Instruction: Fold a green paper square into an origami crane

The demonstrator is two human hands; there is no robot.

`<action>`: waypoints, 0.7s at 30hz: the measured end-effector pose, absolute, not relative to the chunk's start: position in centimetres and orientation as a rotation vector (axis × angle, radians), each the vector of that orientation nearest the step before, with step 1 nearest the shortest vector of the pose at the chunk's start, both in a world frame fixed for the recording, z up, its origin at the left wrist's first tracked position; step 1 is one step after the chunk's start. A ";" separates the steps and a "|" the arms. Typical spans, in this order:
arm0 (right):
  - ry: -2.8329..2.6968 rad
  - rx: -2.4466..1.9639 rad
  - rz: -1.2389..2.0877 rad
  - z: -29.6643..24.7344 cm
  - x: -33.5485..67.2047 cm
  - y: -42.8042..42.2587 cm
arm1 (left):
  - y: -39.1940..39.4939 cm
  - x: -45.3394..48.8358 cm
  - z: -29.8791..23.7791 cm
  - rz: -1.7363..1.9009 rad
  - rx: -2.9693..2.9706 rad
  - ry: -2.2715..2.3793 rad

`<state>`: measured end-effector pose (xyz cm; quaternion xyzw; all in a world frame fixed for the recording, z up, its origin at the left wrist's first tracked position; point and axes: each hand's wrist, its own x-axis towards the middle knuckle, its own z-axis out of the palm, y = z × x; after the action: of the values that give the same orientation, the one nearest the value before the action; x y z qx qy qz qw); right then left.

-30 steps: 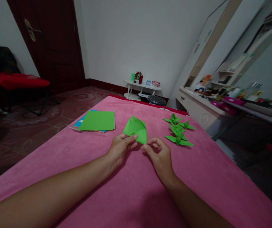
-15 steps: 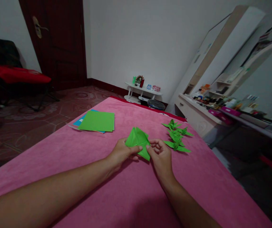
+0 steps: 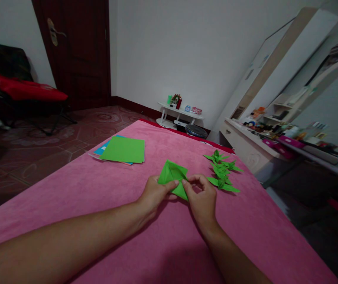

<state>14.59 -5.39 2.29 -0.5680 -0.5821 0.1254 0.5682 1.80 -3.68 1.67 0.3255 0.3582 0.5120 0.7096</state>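
Observation:
A partly folded sheet of green origami paper (image 3: 169, 172) is held between my two hands just above the pink cover. My left hand (image 3: 155, 193) grips its left and lower side, thumb on top and fingers underneath. On the right edge, my right hand (image 3: 202, 194) pinches a flap of the paper between thumb and index finger. The flap stands slightly raised, showing an opening in the fold. To the right of my right hand lie several folded green paper pieces (image 3: 220, 171) with pointed ends, crowded together.
A stack of square paper (image 3: 123, 150), green on top with blue below, lies at the left. The pink cover (image 3: 110, 244) spreads under everything. Beyond its far edge stands a small white shelf (image 3: 181, 110). A cluttered dressing table (image 3: 246, 138) is at the right, a red chair (image 3: 36, 90) at the left.
The right-hand flap of the green paper has lifted and folded inward under my right fingers, opening the pocket. The whole view has shifted slightly.

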 end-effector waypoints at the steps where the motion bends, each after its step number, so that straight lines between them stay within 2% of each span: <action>1: -1.379 -1.331 0.275 2.4 14.5 -5.4 | -3.7 1.9 1.6 1.154 0.712 0.789; 7: -1.355 -1.318 0.349 2.6 14.4 -5.3 | -3.9 2.0 1.5 1.168 0.720 0.791; 14: -1.228 -1.208 0.691 2.1 14.8 -4.7 | -3.9 1.8 1.6 1.156 0.745 0.755; 21: -1.413 -1.280 0.351 2.7 14.3 -5.4 | -3.8 1.8 1.7 1.143 0.740 0.750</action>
<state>14.35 -5.41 2.66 -0.5444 -0.6009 0.1492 0.5659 1.81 -3.80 1.72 0.3340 0.3385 0.5155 0.7128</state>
